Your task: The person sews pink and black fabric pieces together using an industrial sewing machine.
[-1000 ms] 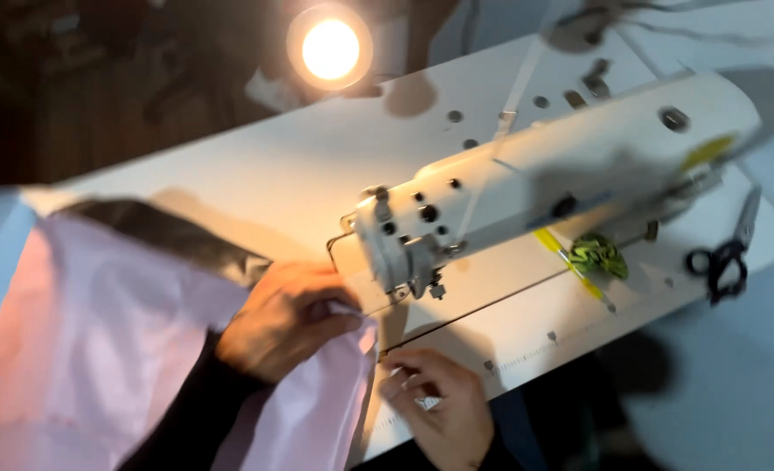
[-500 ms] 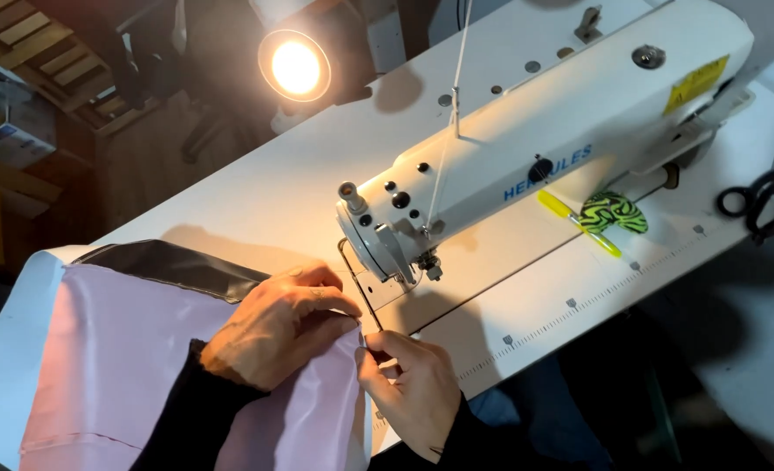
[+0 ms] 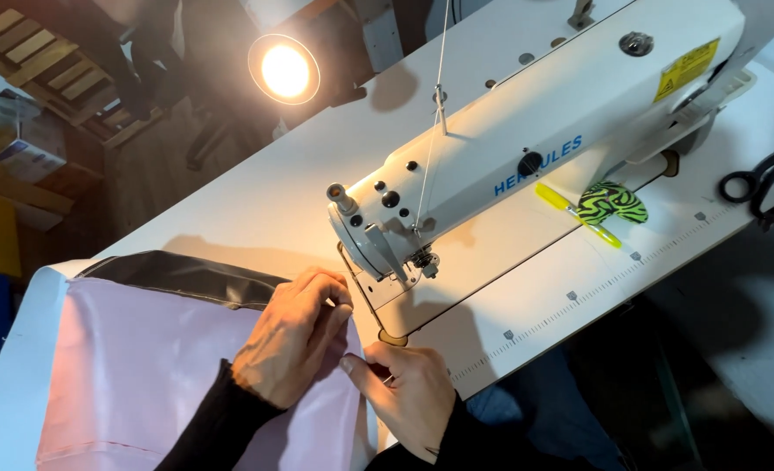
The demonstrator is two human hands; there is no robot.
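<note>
The pink fabric is lying at lower left of the frame, its edge just short of the sewing machine's needle. The left hand is pressing flat on it, fingers curled; the right hand is pinching its edge. Both forearms are running off the frame's bottom edge. One lamp is glowing at upper left; one pair of scissors is lying at right.

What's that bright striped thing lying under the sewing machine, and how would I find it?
Start at the big white sewing machine on the white table. Under its arm, toward the right end, lies a small rounded object beside a yellow pen-like stick. Its neon green and black zebra stripes mark it out; the black-handled scissors lie farther right.
</note>
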